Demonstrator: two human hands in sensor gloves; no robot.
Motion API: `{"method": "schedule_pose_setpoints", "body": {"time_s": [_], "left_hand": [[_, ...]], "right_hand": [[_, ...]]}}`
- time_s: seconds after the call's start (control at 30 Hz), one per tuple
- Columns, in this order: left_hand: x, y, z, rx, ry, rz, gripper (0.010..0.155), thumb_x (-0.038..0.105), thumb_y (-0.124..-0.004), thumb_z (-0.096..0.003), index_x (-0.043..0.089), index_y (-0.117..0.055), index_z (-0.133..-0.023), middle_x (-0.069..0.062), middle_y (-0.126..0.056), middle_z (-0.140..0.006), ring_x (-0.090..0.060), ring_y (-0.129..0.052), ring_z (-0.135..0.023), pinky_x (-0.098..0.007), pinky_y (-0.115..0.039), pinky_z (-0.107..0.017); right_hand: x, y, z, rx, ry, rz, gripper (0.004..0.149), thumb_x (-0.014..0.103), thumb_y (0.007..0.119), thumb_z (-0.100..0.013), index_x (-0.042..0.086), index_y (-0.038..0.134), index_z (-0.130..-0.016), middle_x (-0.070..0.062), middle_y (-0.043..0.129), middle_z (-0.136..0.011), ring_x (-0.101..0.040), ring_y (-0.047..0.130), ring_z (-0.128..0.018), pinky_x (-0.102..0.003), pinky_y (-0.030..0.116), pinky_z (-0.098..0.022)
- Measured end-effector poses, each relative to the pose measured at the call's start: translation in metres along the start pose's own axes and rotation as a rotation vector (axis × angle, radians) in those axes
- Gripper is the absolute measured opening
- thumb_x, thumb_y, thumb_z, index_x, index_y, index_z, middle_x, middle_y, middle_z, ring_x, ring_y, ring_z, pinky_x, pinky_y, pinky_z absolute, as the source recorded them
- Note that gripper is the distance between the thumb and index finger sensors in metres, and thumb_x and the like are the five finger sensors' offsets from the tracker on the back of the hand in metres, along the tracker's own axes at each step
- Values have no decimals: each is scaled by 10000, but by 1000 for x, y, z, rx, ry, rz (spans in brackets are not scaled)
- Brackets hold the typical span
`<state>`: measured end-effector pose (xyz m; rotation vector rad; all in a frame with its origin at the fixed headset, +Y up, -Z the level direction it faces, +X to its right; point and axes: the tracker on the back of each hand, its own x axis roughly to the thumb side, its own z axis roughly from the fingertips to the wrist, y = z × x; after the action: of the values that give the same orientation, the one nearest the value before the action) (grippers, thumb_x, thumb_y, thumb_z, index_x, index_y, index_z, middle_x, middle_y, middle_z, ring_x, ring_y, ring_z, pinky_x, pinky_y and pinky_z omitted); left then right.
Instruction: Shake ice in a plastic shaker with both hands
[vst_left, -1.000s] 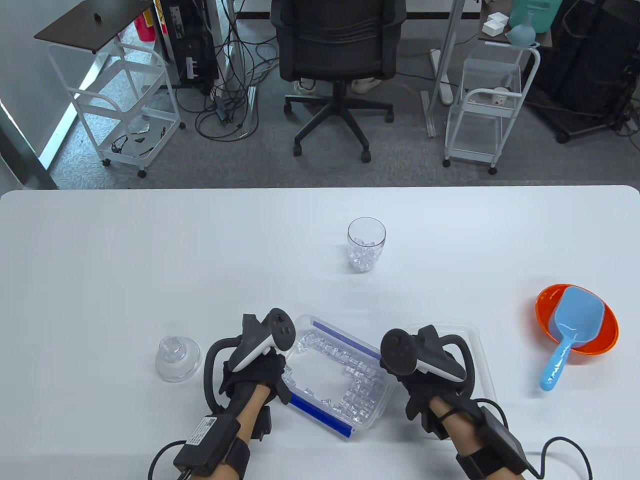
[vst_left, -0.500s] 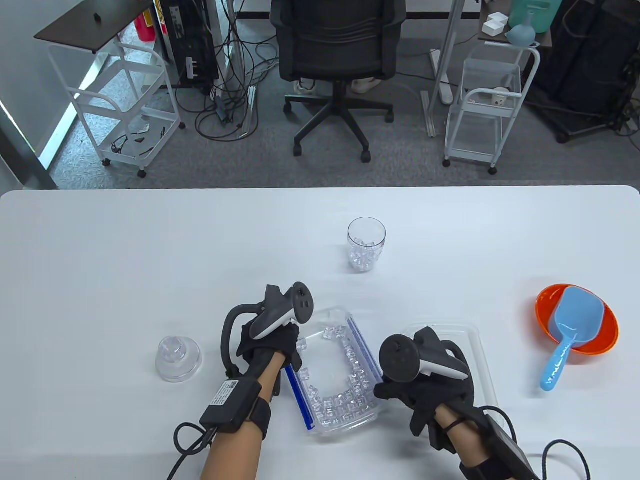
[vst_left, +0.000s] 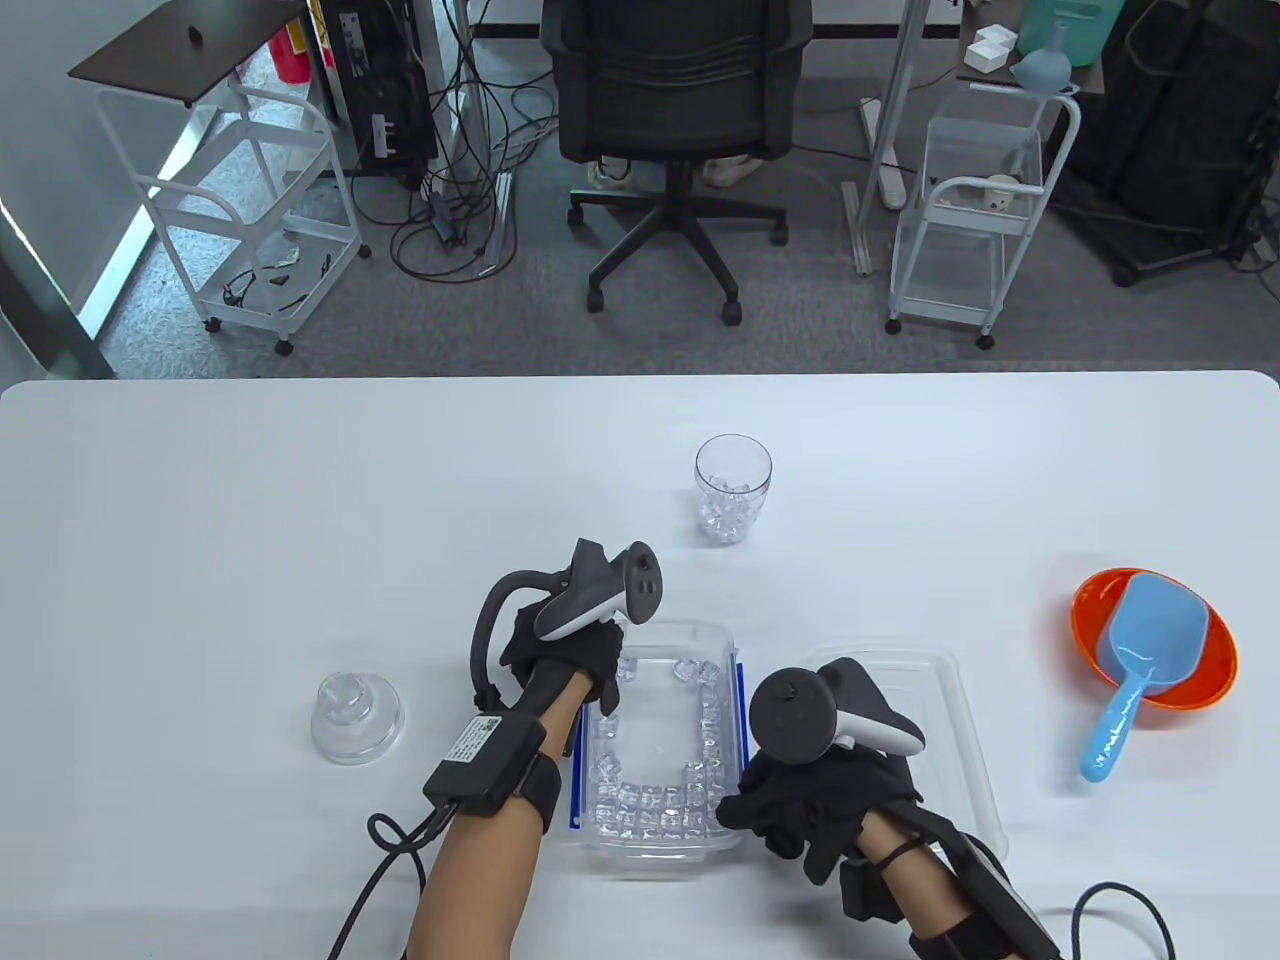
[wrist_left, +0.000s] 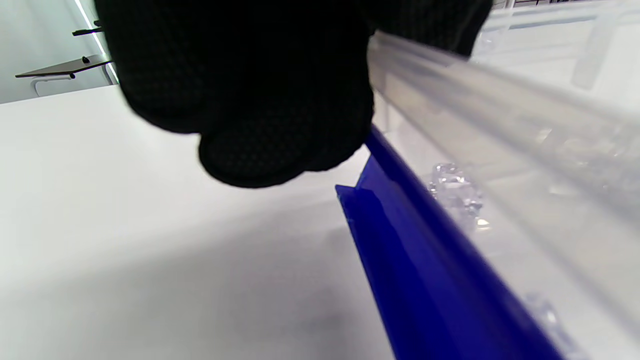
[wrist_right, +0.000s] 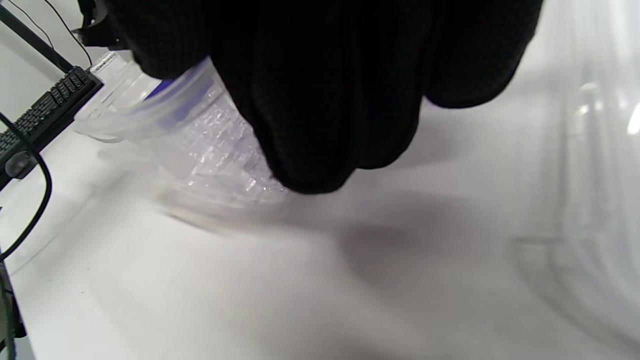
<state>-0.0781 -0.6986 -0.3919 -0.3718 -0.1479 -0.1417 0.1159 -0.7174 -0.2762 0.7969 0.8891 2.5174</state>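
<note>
So the big white table has everything on it. Near the front edge, between the two hands, is the clear rectangular plastic box with blue side clips, ice cubes piled along its walls. Its long axis runs pretty much straight away from the person, so each hand sits on one long side.

The left hand has its fingers curled over the left rim up toward the far corner, and the wrist view shows the glove wrapped on the edge right above the blue clip. The right hand clamps the right wall closer to the near corner. A diagonal grip, basically, so I'd guess the box twists easily.

A flat clear lid lies just right of the box, so the box is open, and hard shaking could toss cubes out.

Smaller stuff: an orange bowl with a light blue scoop in it, a clear tumbler of ice farther back, and a small clear domed cap on the left.
</note>
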Motion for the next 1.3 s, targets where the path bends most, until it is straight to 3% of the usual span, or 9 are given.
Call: {"method": "schedule_pose_setpoints", "body": {"time_s": [0.53, 0.83, 1.0, 1.17, 1.3], "left_hand": [[-4, -4, 5, 81, -40, -11, 585, 400, -684, -564, 55, -602, -1029, -2, -958, -701, -200, -1035, -529, -337, -875, -413], [-14, -15, 39, 192, -118, 39, 661, 480, -580, -590, 29, -526, -1070, -110, -924, -859, -227, -1035, -573, -342, -878, -425], [-37, -27, 72, 258, -149, 219, 665, 481, -573, -595, 4, -558, -1058, -148, -938, -841, -243, -1045, -548, -350, -882, -405], [-53, -31, 106, 275, -167, 362, 674, 489, -556, -605, -14, -580, -1053, -173, -950, -825, -256, -1050, -533, -356, -883, -394], [-51, -34, 124, 271, -208, 454, 677, 489, -551, -609, -23, -587, -1051, -184, -953, -819, -264, -1050, -528, -361, -882, -388]], "right_hand": [[-2, 4, 0, 20, -2, -26, 522, 424, 686, -531, -27, 940, -600, -107, 1071, -373, -330, 1032, -528, -562, 821, -447], [-5, -6, 8, 65, 15, -21, 527, 427, 664, -549, -1, 931, -704, -141, 1069, -467, -378, 1000, -590, -596, 789, -470], [-24, -33, 31, -163, 143, -46, 550, 414, 650, -563, -31, 872, -795, -198, 1026, -572, -445, 942, -656, -635, 748, -487], [-60, -52, 56, -480, 431, -2, 717, 429, 647, -565, -110, 584, -1032, -372, 783, -892, -632, 711, -809, -708, 660, -518], [-93, -48, 62, -503, 599, -69, 886, 448, 649, -562, -198, 309, -1064, -496, 469, -1016, -750, 491, -841, -785, 579, -507]]}}
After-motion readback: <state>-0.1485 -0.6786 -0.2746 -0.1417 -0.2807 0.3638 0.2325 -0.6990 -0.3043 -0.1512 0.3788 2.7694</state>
